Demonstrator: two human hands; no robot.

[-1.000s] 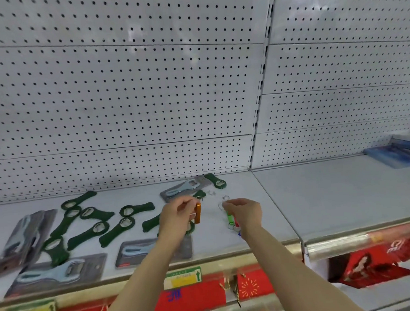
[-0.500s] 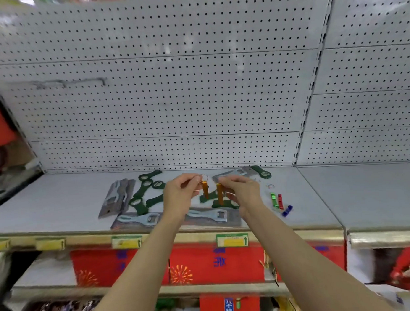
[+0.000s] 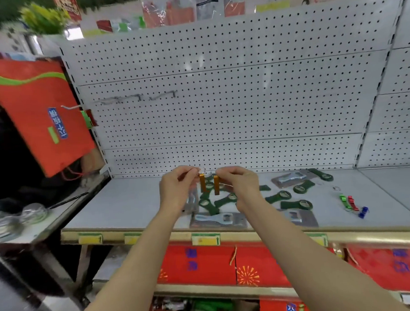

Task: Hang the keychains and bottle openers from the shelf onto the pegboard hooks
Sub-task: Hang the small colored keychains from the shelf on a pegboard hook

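My left hand pinches the ring of an orange keychain that hangs below it. My right hand holds a second orange keychain the same way, close beside the first, above the shelf. Several dark green bottle openers lie on the shelf behind my hands, with carded openers near the front edge. Green, red and blue keychains lie to the right. Blurred metal hooks stick out of the white pegboard up left; a hook at the far left carries green and red keychains.
A red bag hangs to the left of the pegboard. A lower side table with glassware stands at the left. Red boxes fill the shelf below. A second pegboard bay continues to the right.
Both hands have risen from the shelf, each with an orange keychain. The view has pulled back and swung left, bringing the hooks and red bag into sight.
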